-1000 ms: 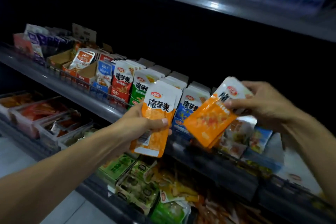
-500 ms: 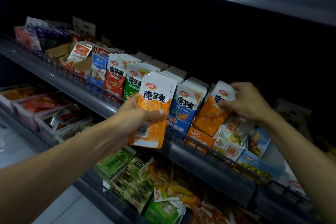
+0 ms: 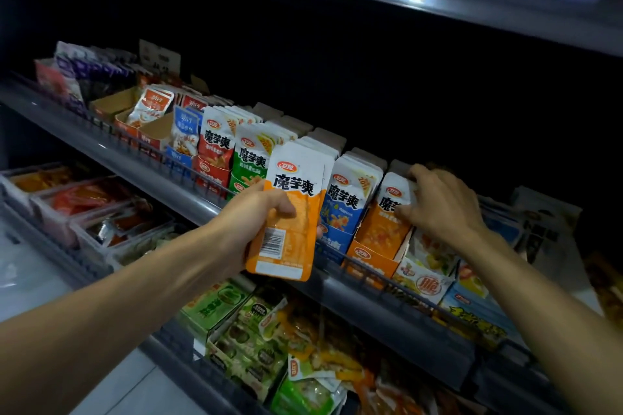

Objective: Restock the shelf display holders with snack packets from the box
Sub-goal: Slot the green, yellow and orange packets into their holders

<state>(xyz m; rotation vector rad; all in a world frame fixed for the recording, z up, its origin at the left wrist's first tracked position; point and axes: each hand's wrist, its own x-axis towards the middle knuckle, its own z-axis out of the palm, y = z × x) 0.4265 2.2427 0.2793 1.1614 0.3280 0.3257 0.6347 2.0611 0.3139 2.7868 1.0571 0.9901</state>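
The fingers of the left hand (image 3: 259, 212) curl round a small stack of orange snack packets (image 3: 291, 212), thumb across the front, holding them upright in front of the shelf rail (image 3: 188, 194), barcode label facing the camera. The fingers of the right hand (image 3: 441, 204) are spread and bent over the top of the orange packets in the holder (image 3: 387, 212), thumb on the front one and fingertips behind the row; they press on the packets rather than lift them.

These packets stand in an orange cardboard display holder (image 3: 369, 258) at the front of the middle shelf. Just to its left stands a row of blue packets (image 3: 347, 202), partly hidden by the held stack, then green packets (image 3: 251, 158) and red packets (image 3: 215, 145), each in its own holder. Further left are open brown cartons (image 3: 113, 104) and purple packets (image 3: 87, 72).

Below, the lower shelf carries green boxes (image 3: 219, 305) and clear trays (image 3: 84, 209) of mixed snacks. The restocking box is not in view.
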